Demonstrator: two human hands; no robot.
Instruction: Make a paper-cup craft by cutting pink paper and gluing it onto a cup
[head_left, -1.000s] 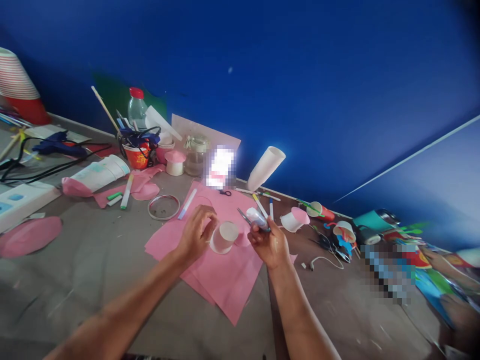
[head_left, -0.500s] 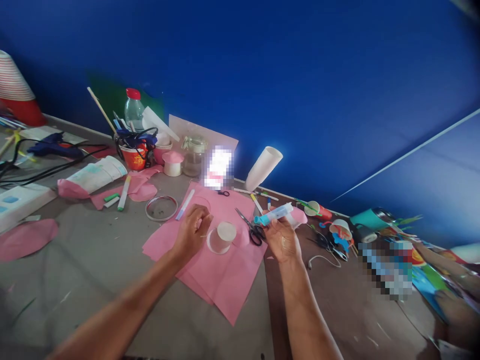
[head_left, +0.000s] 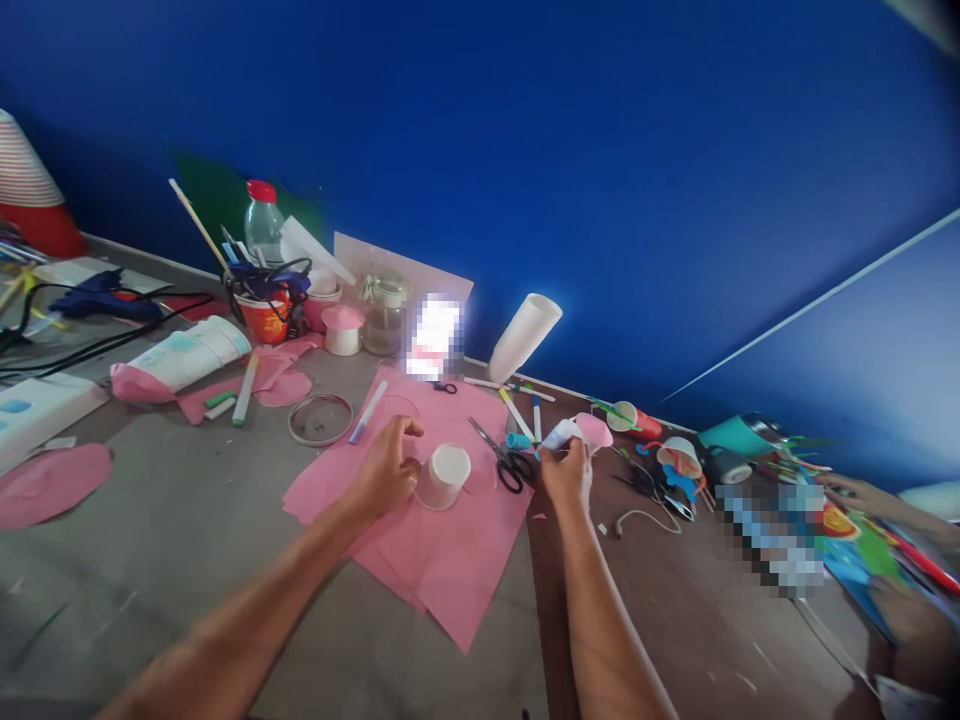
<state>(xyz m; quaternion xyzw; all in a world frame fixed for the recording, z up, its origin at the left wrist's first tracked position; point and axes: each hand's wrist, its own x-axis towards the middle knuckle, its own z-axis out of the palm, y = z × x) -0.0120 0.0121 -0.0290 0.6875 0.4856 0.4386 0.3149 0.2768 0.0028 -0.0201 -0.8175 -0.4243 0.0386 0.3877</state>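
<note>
My left hand [head_left: 384, 470] is beside an upturned white paper cup [head_left: 450, 465], its thumb and forefinger apart and nothing between them. The cup stands on pink paper sheets [head_left: 457, 590]. To the right, my right hand [head_left: 566, 475] is palm down with its fingers closed over a light-blue and white tube [head_left: 559, 434], whose blue end [head_left: 517, 441] sticks out to the left. My fingers hide part of the tube. Black-handled scissors [head_left: 514, 470] lie between the cup and this hand. Behind the tube is a pink-topped white piece [head_left: 594, 430].
A jar lid [head_left: 320, 420] and markers [head_left: 367, 412] lie left of the paper. Along the blue wall stand a glass jar [head_left: 385, 315], a bright blurred screen [head_left: 433, 337] and leaning stacked cups [head_left: 525, 338]. Another person's hand [head_left: 855, 495] is at the far right among craft items.
My right hand has turned from palm up to palm down and lowered with the tube. The fingers of my left hand have spread from a closed pinch.
</note>
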